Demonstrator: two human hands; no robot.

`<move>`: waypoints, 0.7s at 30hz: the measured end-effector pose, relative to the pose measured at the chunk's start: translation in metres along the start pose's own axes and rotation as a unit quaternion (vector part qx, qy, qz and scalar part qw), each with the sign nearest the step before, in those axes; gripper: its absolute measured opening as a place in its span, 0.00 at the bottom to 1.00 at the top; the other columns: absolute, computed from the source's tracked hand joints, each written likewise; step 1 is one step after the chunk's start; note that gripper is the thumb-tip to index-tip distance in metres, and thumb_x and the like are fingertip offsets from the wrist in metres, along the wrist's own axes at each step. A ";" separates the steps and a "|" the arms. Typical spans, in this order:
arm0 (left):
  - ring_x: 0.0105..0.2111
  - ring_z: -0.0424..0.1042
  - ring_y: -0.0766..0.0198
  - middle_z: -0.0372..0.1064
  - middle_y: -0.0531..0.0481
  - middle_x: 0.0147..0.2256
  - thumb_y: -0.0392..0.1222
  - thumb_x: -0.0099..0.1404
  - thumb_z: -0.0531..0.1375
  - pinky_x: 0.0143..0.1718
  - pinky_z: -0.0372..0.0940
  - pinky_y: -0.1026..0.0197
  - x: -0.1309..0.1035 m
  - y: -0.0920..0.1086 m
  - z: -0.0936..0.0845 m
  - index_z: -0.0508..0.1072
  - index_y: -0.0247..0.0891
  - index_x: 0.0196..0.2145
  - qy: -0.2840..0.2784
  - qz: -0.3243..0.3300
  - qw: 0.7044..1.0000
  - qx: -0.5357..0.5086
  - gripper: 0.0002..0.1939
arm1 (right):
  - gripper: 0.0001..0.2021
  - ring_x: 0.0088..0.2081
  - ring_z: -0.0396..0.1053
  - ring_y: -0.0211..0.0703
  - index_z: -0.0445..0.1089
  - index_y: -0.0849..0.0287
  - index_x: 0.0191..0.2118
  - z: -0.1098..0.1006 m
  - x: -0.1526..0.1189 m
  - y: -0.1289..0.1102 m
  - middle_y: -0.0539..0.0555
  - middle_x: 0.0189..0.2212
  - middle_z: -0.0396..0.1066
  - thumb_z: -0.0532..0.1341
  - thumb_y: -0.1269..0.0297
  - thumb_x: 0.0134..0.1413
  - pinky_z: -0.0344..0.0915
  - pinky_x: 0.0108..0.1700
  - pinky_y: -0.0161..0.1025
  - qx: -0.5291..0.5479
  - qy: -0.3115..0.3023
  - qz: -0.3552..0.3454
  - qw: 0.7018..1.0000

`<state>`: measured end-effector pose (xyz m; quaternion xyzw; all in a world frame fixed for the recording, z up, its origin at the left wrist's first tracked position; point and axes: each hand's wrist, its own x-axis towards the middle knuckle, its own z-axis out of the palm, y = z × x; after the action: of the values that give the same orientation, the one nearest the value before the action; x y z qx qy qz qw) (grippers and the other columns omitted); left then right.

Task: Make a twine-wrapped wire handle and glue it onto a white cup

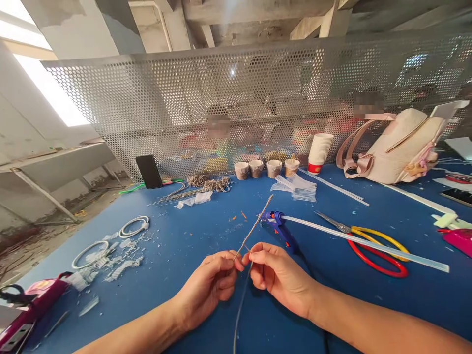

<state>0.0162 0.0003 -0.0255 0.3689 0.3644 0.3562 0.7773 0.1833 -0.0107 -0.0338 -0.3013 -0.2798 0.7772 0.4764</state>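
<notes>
Between the fingertips of my left hand (217,275) is the lower end of a thin stem wrapped in brown cord (258,219), which slants up and to the right. My right hand (278,275) is pinched close beside it on a loose length of cord (239,314), whose tail hangs down toward the front edge. Just beyond the fingers lies a blue hot glue gun (282,228) with a long clear glue stick (368,243) sticking out of its back. Scissors (368,241) with red and yellow handles rest to the right.
Several small cups (242,170), a stack of paper cups (320,152) and a backpack (405,147) stand along the perforated metal screen (169,98). Cord bundles (214,184) and a phone (149,171) are at back left. White rings (90,254) and scraps lie left, near a power strip (33,314).
</notes>
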 end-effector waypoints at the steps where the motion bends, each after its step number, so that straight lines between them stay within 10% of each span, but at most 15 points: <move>1: 0.17 0.43 0.76 0.53 0.57 0.21 0.36 0.55 0.59 0.17 0.42 0.68 0.000 0.000 -0.001 0.74 0.32 0.24 -0.003 0.006 1.000 0.003 0.06 | 0.10 0.16 0.58 0.29 0.65 0.60 0.24 0.000 0.000 0.000 0.50 0.25 0.72 0.67 0.65 0.37 0.47 0.21 0.33 0.011 0.000 0.009 1.000; 21: 0.16 0.46 0.80 0.59 0.56 0.20 0.36 0.50 0.68 0.16 0.41 0.73 0.002 -0.005 -0.002 0.76 0.30 0.26 0.031 -0.006 0.999 -0.042 0.07 | 0.11 0.14 0.45 0.23 0.62 0.60 0.27 -0.006 0.000 0.004 0.42 0.16 0.60 0.67 0.67 0.42 0.39 0.21 0.30 0.050 -0.001 0.054 0.997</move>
<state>0.0165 0.0009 -0.0311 0.3222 0.3754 0.3780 0.7825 0.1851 -0.0114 -0.0408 -0.2906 -0.2247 0.8150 0.4481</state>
